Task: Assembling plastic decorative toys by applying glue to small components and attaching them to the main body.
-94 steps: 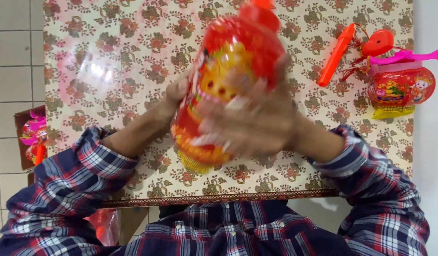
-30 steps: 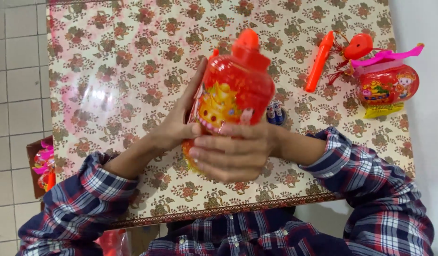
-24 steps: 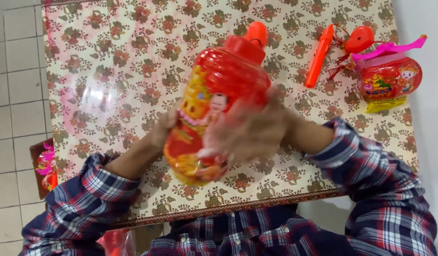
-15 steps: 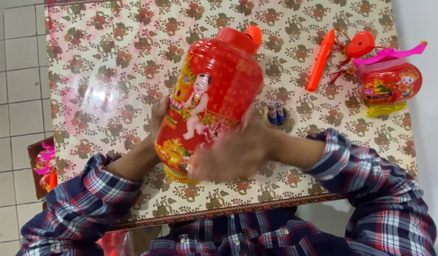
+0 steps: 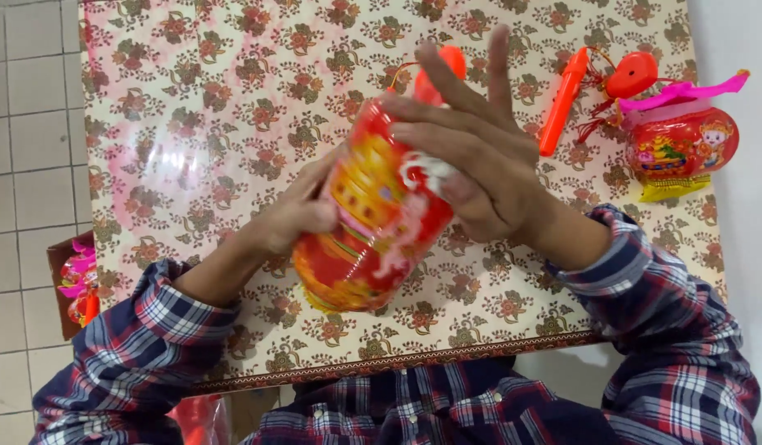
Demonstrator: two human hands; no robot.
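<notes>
A red and yellow plastic lantern (image 5: 368, 222) with a printed figure is held tilted above the table, its red top pointing away from me. My left hand (image 5: 294, 214) presses against its left side. My right hand (image 5: 471, 156) lies over its upper right side with the fingers stretched out and spread. A red cap or knob (image 5: 447, 62) shows past my fingertips.
The table (image 5: 191, 132) has a glossy floral cover. At the back right lie an orange-red handle stick (image 5: 562, 99), a round red piece (image 5: 632, 74) and a second small lantern (image 5: 682, 148) with a pink ribbon. A box of more lanterns (image 5: 76, 280) stands on the tiled floor at left.
The lantern has been turned and tilted in my hands. My right hand has moved from under its lower side up onto its upper right side, fingers now spread.
</notes>
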